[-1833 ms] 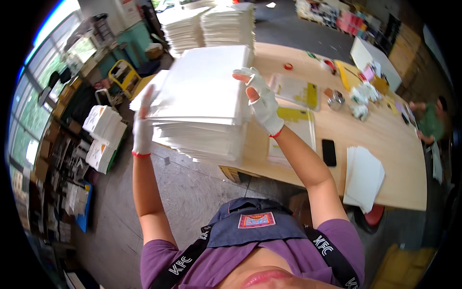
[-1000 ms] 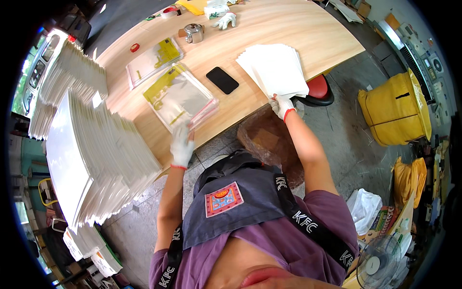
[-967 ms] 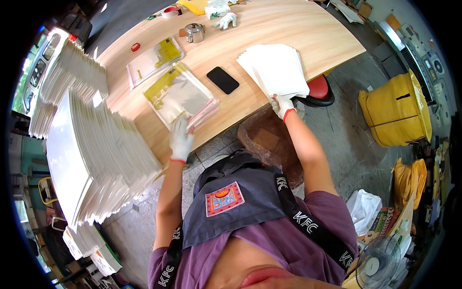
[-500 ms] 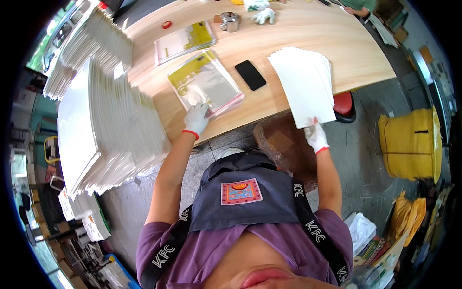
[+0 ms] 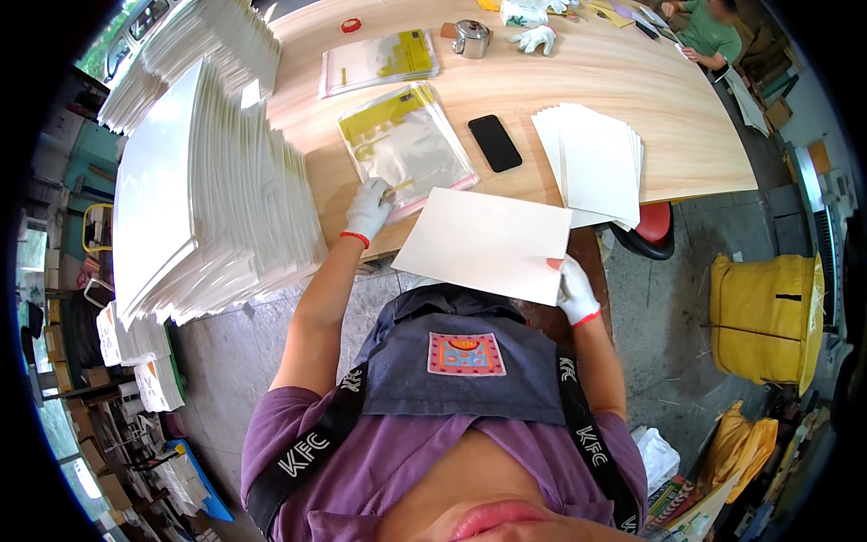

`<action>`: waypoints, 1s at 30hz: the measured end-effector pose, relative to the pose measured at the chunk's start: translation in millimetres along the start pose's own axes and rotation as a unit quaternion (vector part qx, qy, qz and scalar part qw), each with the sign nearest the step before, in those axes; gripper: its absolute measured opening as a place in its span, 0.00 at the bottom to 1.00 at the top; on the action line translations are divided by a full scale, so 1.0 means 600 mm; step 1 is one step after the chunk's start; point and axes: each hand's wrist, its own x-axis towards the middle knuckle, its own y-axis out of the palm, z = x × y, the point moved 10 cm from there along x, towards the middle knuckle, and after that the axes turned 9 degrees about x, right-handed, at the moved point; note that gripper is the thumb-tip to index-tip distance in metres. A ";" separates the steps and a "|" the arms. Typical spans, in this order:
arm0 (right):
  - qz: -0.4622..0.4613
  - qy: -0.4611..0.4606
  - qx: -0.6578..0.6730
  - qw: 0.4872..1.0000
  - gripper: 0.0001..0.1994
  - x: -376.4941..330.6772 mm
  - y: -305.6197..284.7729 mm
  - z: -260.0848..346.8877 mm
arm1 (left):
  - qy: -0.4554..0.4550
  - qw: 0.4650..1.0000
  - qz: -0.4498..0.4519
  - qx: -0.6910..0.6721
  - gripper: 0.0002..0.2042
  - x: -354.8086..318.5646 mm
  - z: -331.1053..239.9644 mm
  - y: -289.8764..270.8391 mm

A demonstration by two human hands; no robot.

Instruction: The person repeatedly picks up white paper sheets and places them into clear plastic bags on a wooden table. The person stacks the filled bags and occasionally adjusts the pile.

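Note:
My right hand, in a white glove with a red cuff, grips a white sheet of card at its right end, thumb on top. The sheet hangs in the air over the table's front edge. At the lower left corner of a stack of clear plastic bags with yellow-green print, my gloved left hand has its fingers closed on the top bag's edge. The sheet's left side is close to this hand but apart from it. More white sheets lie fanned out on the table at the right.
Tall stacks of white sheets stand at the left. A black phone, a second pile of bags, a metal pot, red tape and a glove lie on the wooden table. A person sits far right.
My right hand has drawn one sheet off the fanned pile and brought it left and nearer, turning it sideways. My left hand stays at the bags' lower left corner.

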 end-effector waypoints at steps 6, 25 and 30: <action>-0.111 -0.010 0.107 0.988 0.12 0.005 0.023 -0.080 | 0.015 0.992 -0.044 0.113 0.11 -0.007 -0.026 -0.034; 0.025 0.025 0.093 0.995 0.16 -0.041 0.139 -0.105 | -0.092 0.926 -0.251 -0.269 0.21 -0.094 -0.050 -0.067; 0.053 0.048 0.057 0.996 0.18 -0.058 0.154 -0.113 | -0.166 0.330 -0.056 -0.928 0.25 -0.097 -0.108 0.170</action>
